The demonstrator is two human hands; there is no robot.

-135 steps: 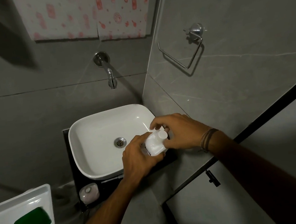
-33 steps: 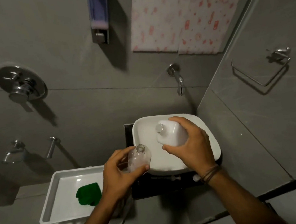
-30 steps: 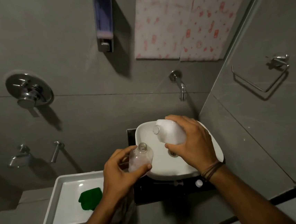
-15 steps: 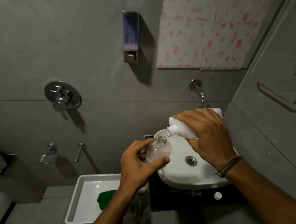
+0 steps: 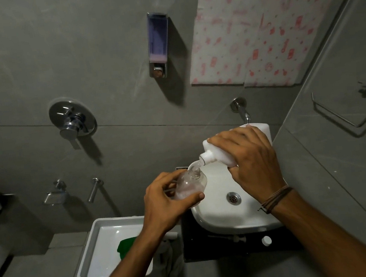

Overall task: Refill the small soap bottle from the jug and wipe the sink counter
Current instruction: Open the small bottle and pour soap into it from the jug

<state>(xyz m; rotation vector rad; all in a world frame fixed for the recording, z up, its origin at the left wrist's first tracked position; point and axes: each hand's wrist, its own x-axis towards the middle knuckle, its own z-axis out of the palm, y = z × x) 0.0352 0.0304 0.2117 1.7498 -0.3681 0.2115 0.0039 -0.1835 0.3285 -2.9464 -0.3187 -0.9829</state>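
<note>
My left hand [image 5: 163, 203] grips a small clear soap bottle [image 5: 191, 183], uncapped, held tilted over the left rim of the white sink basin [image 5: 230, 223]. My right hand [image 5: 250, 161] holds a white jug [image 5: 221, 151] tipped to the left, its open spout just above the small bottle's mouth. A clear stream of liquid runs from the spout into the bottle. A little pale liquid sits in the bottle's bottom. The black sink counter [image 5: 213, 250] shows under the basin, with a small white cap [image 5: 266, 240] lying on it.
A white tray [image 5: 95, 254] left of the counter holds a green cloth [image 5: 125, 247]. A wall tap [image 5: 240, 110] hangs above the basin. A wall soap dispenser [image 5: 157, 44], a shower mixer [image 5: 73, 122] and a towel ring [image 5: 353, 110] are on the grey walls.
The jug has tipped further and its spout has come down to the small bottle's mouth; liquid now flows. Both hands have risen slightly in view as my head turned left.
</note>
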